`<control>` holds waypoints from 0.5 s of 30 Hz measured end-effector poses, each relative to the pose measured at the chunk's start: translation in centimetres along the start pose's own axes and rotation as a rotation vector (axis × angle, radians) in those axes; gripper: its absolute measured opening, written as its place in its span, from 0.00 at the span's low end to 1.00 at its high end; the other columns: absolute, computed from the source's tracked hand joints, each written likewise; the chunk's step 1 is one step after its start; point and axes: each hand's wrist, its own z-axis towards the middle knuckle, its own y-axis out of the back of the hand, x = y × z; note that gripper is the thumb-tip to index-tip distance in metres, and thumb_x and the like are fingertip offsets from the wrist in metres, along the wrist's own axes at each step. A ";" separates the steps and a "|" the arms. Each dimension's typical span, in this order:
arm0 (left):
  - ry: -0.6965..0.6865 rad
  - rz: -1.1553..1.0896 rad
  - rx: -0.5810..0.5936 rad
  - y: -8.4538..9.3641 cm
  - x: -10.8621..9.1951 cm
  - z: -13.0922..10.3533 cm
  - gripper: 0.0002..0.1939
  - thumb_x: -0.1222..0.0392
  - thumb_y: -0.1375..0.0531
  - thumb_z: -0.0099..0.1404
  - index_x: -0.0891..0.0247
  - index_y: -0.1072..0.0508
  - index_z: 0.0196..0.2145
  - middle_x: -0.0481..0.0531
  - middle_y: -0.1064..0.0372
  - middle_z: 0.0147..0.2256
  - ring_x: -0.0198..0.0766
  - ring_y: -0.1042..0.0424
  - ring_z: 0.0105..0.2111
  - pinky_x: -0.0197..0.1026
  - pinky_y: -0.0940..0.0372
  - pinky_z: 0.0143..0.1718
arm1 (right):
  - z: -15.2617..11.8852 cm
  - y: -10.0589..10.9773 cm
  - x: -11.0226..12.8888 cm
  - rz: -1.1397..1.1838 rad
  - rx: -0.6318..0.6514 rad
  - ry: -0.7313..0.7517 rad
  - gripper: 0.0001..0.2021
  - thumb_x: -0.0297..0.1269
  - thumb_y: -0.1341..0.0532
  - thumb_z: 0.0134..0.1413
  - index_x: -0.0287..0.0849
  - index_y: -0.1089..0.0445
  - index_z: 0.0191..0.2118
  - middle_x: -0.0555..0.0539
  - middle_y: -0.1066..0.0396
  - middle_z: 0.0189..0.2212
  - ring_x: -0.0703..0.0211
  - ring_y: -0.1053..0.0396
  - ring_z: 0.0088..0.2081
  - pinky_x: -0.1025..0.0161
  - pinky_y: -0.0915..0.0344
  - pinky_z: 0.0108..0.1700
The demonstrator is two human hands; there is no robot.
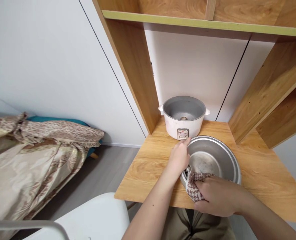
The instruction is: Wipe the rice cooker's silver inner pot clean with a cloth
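A wide round metal pot (pixel 223 153) rests on the wooden desk (pixel 142 166), its grey inside facing up with a stained bottom. My left hand (pixel 180 156) is closed on the pot's left rim, index finger stretched along the edge. In my right hand (pixel 218 196) is a brown-and-white patterned cloth (pixel 193 190), bunched and pressed over the pot's near-left rim. Just behind the pot stands a white rice cooker body (pixel 171 128) without its inner pot, a round metal plate showing at its bottom.
Wooden side panels and a shelf (pixel 203 21) with a yellow-green edge frame the desk. To the left are a white chair (pixel 100 216) and a sofa-like seat under a patterned cover (pixel 47 163). A white wall (pixel 188 63) closes the back.
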 end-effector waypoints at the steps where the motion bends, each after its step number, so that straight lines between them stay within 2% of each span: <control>1: -0.004 -0.014 -0.001 0.0 0.0 0.0 0.38 0.79 0.45 0.64 0.60 0.31 0.69 0.60 0.28 0.64 0.47 0.28 0.63 0.47 0.36 0.67 | -0.4 0.2 0.0 -0.018 0.012 -0.018 0.14 0.46 0.41 0.63 0.40 0.25 0.41 0.36 0.19 0.40 0.40 0.23 0.41 0.51 0.33 0.44; 4: -0.009 -0.048 -0.007 0.0 0.1 0.1 0.35 0.78 0.45 0.66 0.62 0.30 0.68 0.60 0.29 0.65 0.47 0.28 0.64 0.46 0.36 0.67 | -1.1 0.7 -0.1 -0.078 0.060 -0.045 0.17 0.50 0.41 0.65 0.41 0.24 0.40 0.37 0.19 0.38 0.39 0.22 0.40 0.52 0.33 0.42; 8: 0.012 -0.016 -0.015 0.0 -0.1 -0.1 0.39 0.80 0.44 0.63 0.57 0.30 0.69 0.59 0.27 0.63 0.48 0.26 0.62 0.48 0.34 0.65 | -0.6 0.8 0.0 -0.077 0.082 -0.061 0.17 0.51 0.40 0.64 0.41 0.24 0.41 0.37 0.19 0.38 0.41 0.22 0.40 0.54 0.33 0.40; 15: 0.008 0.050 0.000 0.0 -0.3 -0.2 0.39 0.79 0.44 0.63 0.58 0.32 0.69 0.61 0.27 0.63 0.50 0.25 0.60 0.48 0.33 0.63 | 1.2 -0.3 0.4 -0.017 -0.024 0.034 0.15 0.47 0.44 0.68 0.42 0.28 0.37 0.39 0.20 0.38 0.47 0.26 0.37 0.55 0.36 0.40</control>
